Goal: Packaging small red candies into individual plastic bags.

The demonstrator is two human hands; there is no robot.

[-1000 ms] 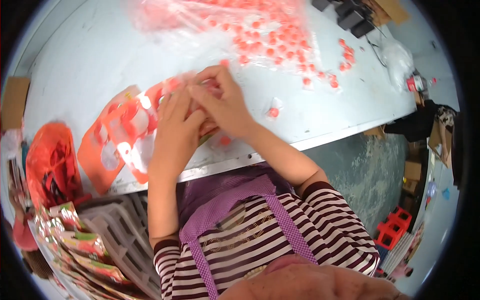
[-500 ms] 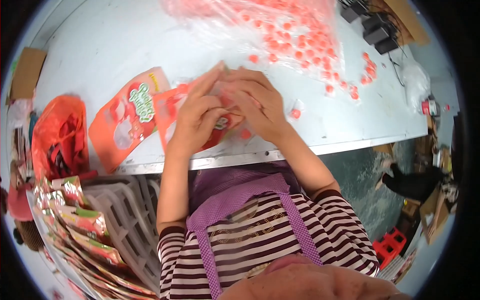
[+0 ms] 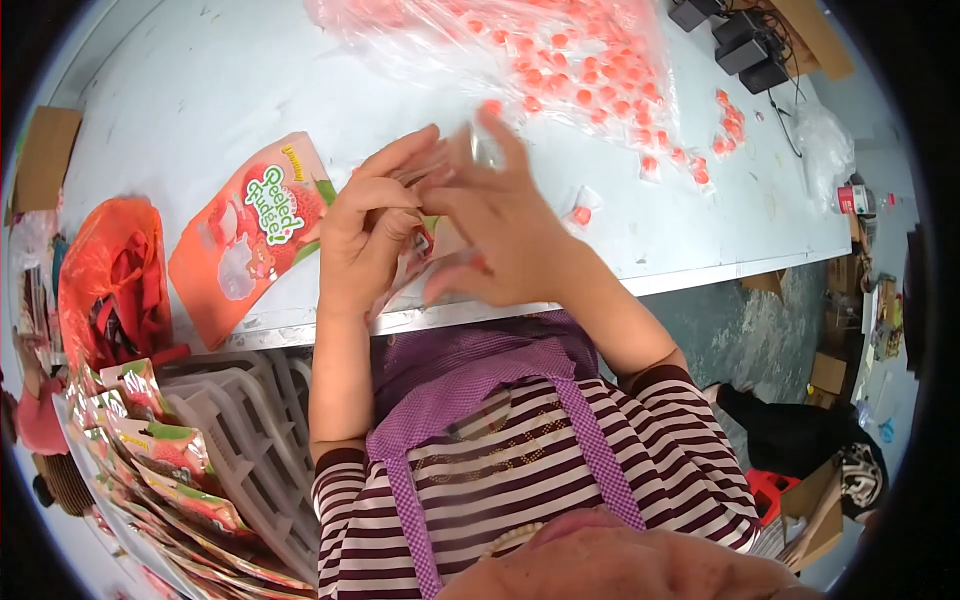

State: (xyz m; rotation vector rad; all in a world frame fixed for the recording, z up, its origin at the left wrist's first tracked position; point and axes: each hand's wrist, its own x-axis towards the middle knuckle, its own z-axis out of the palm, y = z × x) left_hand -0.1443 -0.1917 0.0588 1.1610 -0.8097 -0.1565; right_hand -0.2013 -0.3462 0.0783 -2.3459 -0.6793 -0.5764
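My left hand (image 3: 365, 235) is closed on a red printed pouch (image 3: 425, 240), with thumb and fingers pinched together near the table's front edge. The pouch stands tilted up and is mostly hidden behind my hands. Close against it on the right is my right hand (image 3: 505, 225), blurred by motion, its fingers spread apart. A flat pouch of the same kind (image 3: 235, 260) lies to the left of my left hand. One wrapped red candy (image 3: 490, 107) sits just beyond my right fingertips, and another (image 3: 582, 214) lies to the right of that hand.
A large clear bag of red candies (image 3: 590, 75) spreads over the far table. Black power adapters (image 3: 750, 45) stand far right. At left are an orange plastic bag (image 3: 115, 270), a grey plastic crate (image 3: 250, 430) and several filled pouches (image 3: 170, 450). A bottle (image 3: 855, 200) lies at right.
The pouch in front of me has been raised from lying flat to a tilted stance between my hands. My right hand's fingers have spread apart and moved lower.
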